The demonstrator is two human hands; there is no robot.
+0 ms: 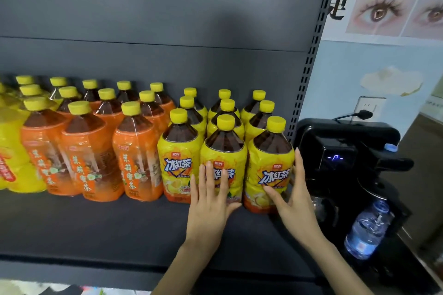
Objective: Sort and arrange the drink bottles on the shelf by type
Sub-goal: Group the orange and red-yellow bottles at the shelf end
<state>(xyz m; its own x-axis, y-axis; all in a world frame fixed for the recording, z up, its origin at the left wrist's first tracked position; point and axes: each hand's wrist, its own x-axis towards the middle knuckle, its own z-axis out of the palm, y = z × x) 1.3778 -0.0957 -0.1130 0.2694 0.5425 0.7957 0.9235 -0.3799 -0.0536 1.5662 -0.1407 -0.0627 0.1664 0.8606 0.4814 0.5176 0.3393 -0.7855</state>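
Yellow-labelled plastic bottles of dark iced tea [178,158] stand in three neat files at the right end of the dark grey metal shelf [96,227], touching the block of orange-labelled plastic tea bottles [88,158] on their left. Further left, at the frame edge, sit yellow-wrapped bottles [12,151] whose type I cannot tell. The left hand [208,203] lies flat, fingers straight, against the middle front bottle [224,141]. The right hand [292,201] presses straight fingers on the side of the right front bottle [271,151], thumb across its label, gripping nothing. Sorting looks almost finished: the types are grouped, and only squaring the front row seems left.
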